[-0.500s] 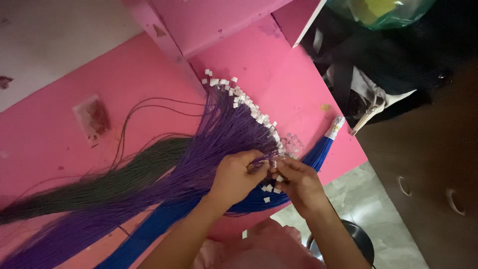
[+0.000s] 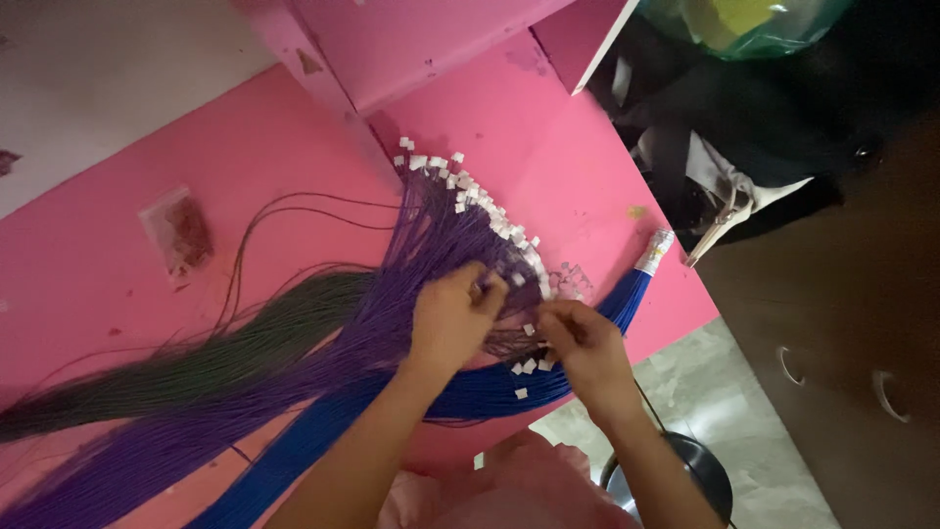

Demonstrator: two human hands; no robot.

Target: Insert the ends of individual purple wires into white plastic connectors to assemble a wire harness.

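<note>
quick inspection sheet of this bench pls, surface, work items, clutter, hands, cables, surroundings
surface: pink table, worn spots
job's things: purple cords fanned out, white tags at their ends; blue cords and green cords beside
clutter: small plastic bag; loose tag at table edge
grippers: left hand and right hand pinching purple cords
cables: nothing seen apart from the cords
surroundings: pink shelf, tiled floor, stool, dark bags
</note>
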